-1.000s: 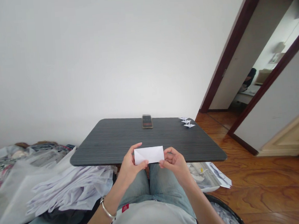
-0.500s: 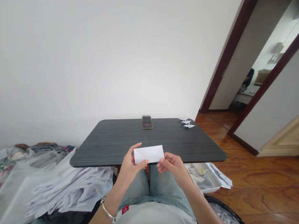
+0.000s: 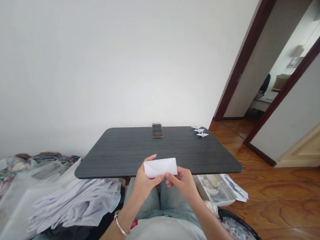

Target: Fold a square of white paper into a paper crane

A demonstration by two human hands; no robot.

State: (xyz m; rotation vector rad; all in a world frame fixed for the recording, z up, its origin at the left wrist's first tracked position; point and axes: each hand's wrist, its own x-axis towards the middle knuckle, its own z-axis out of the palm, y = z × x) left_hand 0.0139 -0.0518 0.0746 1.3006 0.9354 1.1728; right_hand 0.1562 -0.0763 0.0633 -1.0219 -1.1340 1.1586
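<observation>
Vs half a second ago: your right hand [image 3: 183,181] has slid in from the lower right corner of the folded white paper [image 3: 160,167], its thumb now right beside the left one at the middle of the lower edge. Your left hand [image 3: 144,181] has shifted its thumb inward too; the paper sits a touch lower. Desk items unchanged.

Grip: both hands closed in light pinches on the paper, left at its left end and lower edge, right along the lower edge right of middle. Fingers behind it mostly hidden.

Around you: dark desk [image 3: 118,149] ahead, phone-like device [image 3: 157,130] mid rear edge, three paper cranes [image 3: 202,134] in a row by the rear right corner. All well apart from your hands. White pile [image 3: 78,202] beyond the near left corner, tray [image 3: 223,202] below the near edge on the right, black-rimmed bin [image 3: 253,231] nearer you.

Paper: held up around the middle of the near edge, can't tell if touching. Flat, narrow rectangle, long side across, diagonal crease at the left end
</observation>
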